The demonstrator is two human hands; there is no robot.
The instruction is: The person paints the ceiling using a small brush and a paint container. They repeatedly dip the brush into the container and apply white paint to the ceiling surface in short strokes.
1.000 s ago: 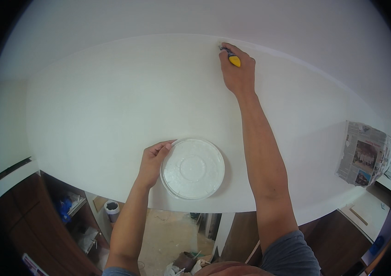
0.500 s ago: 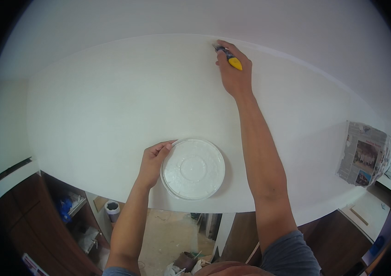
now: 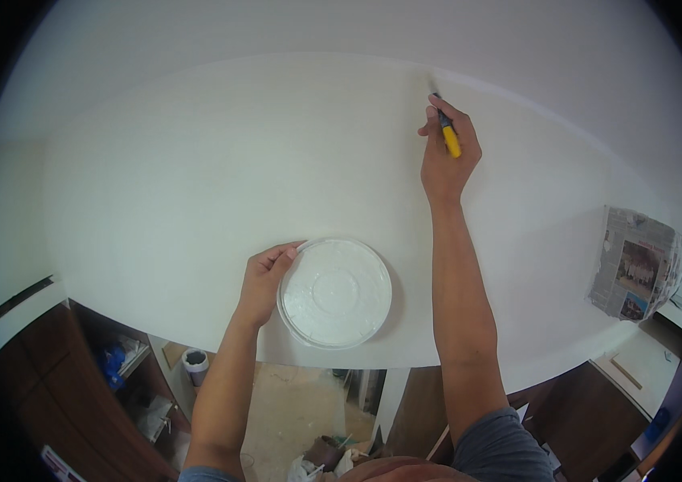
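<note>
My left hand [image 3: 266,277] is closed on the rim of a round white lid [image 3: 337,293], its thumb over the face and fingers behind. Wet-looking white paint coats the lid's face. Higher up and to the right, my right hand [image 3: 455,165] grips a paintbrush [image 3: 451,141] by its yellow and dark handle. The bristles point up toward the line where the white wall [image 3: 220,177] meets the surface above; they look blurred, and I cannot tell whether they touch.
Newspaper [image 3: 634,263] covers something on the wall at the right. Below stand brown cabinets [image 3: 32,377], an open shelf with bags, and a white container [image 3: 195,365] with dark contents. A bucket [image 3: 323,452] and bags stand on the stained floor [image 3: 297,410].
My right hand has moved right and down with the paintbrush, away from the upper wall line. The left hand and lid have hardly shifted.
</note>
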